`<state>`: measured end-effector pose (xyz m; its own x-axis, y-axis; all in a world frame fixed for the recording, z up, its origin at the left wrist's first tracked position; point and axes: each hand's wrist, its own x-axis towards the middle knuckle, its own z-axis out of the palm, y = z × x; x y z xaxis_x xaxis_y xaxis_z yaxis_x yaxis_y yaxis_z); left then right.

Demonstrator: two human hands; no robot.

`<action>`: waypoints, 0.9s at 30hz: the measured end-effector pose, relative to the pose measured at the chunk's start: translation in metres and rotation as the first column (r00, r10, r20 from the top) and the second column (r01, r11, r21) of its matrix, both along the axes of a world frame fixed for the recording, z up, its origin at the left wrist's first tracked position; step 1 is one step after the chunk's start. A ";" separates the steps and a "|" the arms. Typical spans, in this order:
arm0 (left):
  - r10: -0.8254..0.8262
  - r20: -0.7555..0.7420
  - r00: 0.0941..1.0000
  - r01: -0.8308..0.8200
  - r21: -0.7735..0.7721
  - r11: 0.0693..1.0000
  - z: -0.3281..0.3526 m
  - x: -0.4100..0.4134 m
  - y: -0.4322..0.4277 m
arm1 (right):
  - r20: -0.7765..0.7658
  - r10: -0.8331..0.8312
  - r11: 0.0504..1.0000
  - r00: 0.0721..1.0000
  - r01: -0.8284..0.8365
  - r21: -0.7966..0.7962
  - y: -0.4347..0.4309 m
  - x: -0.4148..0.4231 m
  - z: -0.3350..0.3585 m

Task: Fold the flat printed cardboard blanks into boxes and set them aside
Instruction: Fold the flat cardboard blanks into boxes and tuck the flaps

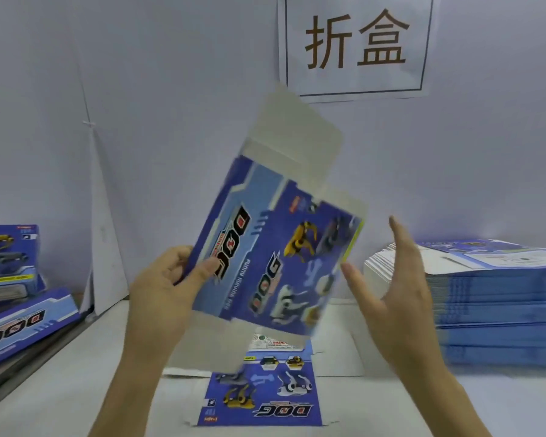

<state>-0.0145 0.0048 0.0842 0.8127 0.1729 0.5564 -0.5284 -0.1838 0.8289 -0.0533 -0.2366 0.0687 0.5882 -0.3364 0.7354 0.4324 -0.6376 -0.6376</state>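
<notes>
Head view: left fingers (206, 268) tight on printed blank (265, 234), right fingers (405, 247) apart alongside.

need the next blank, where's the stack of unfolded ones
Head view: the stack of flat blanks sits at the right on the table, just behind the right hand.

Paper sign (356, 45) on wall (171, 74), grey table (60, 389)

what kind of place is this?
Probably a box-folding workstation: a wall sign reading 折盒, a stack of flat blanks on the right, and a printed blank gripped in the left hand.
</notes>
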 end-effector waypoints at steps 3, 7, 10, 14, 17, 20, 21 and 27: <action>-0.289 -0.134 0.948 0.260 -0.195 0.946 -0.005 0.005 -0.007 | -0.127 0.446 0.864 0.886 -0.390 0.318 -0.005 0.000 -0.001; -0.445 -0.177 0.878 0.421 -0.158 0.893 -0.009 0.002 -0.023 | -0.025 0.552 0.747 0.833 -0.482 0.458 -0.004 0.002 -0.002; -0.293 -0.110 0.950 0.286 -0.081 0.955 -0.011 0.002 -0.032 | -0.011 0.548 0.731 0.837 -0.472 0.494 -0.007 0.000 -0.001; -0.361 -0.221 0.906 0.353 -0.077 0.933 -0.014 0.005 -0.035 | -0.039 0.564 0.722 0.825 -0.469 0.509 -0.015 -0.001 0.001; -0.392 -0.263 0.882 0.378 -0.102 0.920 -0.017 0.005 -0.040 | -0.042 0.557 0.726 0.829 -0.462 0.510 -0.017 -0.001 0.001; -0.371 -0.256 0.893 0.359 -0.095 0.929 -0.017 0.001 -0.045 | -0.068 0.557 0.743 0.828 -0.460 0.486 -0.015 0.000 -0.001; -0.372 -0.228 0.900 0.359 -0.097 0.928 -0.016 0.001 -0.046 | -0.076 0.575 0.739 0.815 -0.477 0.476 -0.014 0.001 -0.002; -0.464 -0.141 0.874 0.456 -0.085 0.886 -0.015 -0.002 -0.048 | -0.129 0.672 0.715 0.729 -0.594 0.370 -0.004 -0.001 -0.002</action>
